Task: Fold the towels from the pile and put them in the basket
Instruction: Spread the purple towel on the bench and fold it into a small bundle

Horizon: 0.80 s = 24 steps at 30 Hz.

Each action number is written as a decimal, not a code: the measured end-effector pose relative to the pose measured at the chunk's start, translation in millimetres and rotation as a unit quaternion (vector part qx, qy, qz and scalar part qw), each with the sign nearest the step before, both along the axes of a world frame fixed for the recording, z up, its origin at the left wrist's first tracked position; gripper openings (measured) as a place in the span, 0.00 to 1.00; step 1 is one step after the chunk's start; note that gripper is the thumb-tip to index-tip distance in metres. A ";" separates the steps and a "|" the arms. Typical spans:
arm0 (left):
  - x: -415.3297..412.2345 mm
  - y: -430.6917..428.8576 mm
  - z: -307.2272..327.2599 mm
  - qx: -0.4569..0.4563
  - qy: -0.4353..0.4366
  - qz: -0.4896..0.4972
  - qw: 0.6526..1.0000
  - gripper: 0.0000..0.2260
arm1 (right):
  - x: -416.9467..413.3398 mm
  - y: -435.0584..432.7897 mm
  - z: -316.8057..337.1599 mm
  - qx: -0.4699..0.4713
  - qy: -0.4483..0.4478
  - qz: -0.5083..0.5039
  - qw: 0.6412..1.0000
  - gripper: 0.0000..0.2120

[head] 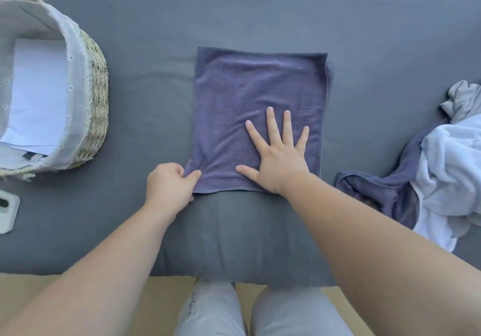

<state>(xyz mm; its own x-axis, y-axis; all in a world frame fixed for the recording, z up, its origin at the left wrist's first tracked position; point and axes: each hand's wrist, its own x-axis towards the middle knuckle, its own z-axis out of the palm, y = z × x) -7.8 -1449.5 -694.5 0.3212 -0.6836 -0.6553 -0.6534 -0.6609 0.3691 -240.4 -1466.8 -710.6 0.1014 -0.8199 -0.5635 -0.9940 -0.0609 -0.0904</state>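
A purple towel (250,96) lies folded flat in the middle of the grey cloth-covered surface. My left hand (170,182) pinches its near left corner between thumb and curled fingers. My right hand (279,153) lies flat on the towel's near right part, fingers spread and straight, palm pressing down. At the left stands the woven basket (97,106) with a white liner, and a white folded towel (39,96) lies inside it. The pile of towels (442,169) sits at the right edge: white, grey and dark purple pieces, crumpled together.
A small white object (7,210) lies near the left edge, below the basket. The grey cover (234,10) stretches bare behind the towel. The surface's front edge runs just above my knees (260,309).
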 end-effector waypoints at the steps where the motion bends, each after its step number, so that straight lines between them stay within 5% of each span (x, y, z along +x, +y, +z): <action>1: 2.7 1.3 0.9 0.044 0.032 0.044 0.998 0.19 | 0.8 0.0 -0.1 -0.001 -0.001 -0.005 1.000 0.50; 4: 11.1 0.0 9.1 0.069 -0.008 0.000 0.998 0.19 | 0.3 -0.4 4.1 -0.018 -0.001 -0.016 1.000 0.55; 7: 9.2 -20.3 20.8 -0.066 -0.103 -0.116 0.986 0.15 | -12.6 -6.4 6.0 -0.068 -0.004 -0.058 0.996 0.52; 13: -35.0 -75.1 23.9 -0.212 -0.093 -0.267 0.935 0.14 | -55.9 -9.7 -4.3 -0.065 0.019 -0.101 0.993 0.44; 17: -55.6 -114.9 16.6 -0.222 -0.102 -0.258 0.935 0.18 | -71.1 -1.0 -2.6 -0.075 0.019 -0.076 0.994 0.42; 24: -60.6 -190.4 4.0 -0.156 -0.109 -0.289 0.938 0.26 | -87.3 -90.5 8.1 -0.251 -0.024 -0.094 0.963 0.26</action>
<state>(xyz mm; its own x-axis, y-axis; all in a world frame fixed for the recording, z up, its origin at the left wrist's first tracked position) -68.4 -1639.9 -690.5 -0.0594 -0.9325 -0.3562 -0.9518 -0.0546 0.3019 -327.7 -1557.3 -702.5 -0.0597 -0.9942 -0.0896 -0.9872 0.0721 -0.1421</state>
